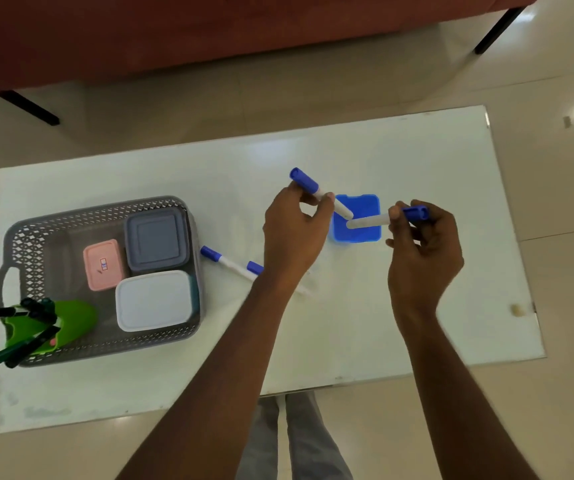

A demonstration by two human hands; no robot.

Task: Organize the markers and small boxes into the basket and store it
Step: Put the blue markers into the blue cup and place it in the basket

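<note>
- Both hands are loaded: the left hand (294,230) pinches a blue-capped marker (320,192) between thumb and fingers, cap pointing up and away, white barrel slanting down to the right.
- Right hand (422,247) has its fingers curled around a second marker (387,219), blue cap tucked at the fingertips, white barrel pointing left.
- Those two barrel ends nearly meet, right over a blue box (357,233) lying flat on the white table (417,161).
- Just left of the left wrist, another marker (225,261) lies loose on the table, blue cap toward the basket.
- One more blue cap (254,267) peeks out beside the left forearm; its barrel runs under the arm.
- Over at the left end sits the grey lattice basket (29,244), close beside that loose marker.
- Inside it: a grey box (156,239) at the back, a pink box (102,264) touching its left side, a white box (154,300) in front.
- A green holder (71,317) stands in the basket's near-left corner, dark markers (19,348) poking out over the rim.
- Pale tiled floor (555,202) all around, red sofa (209,26) beyond.
</note>
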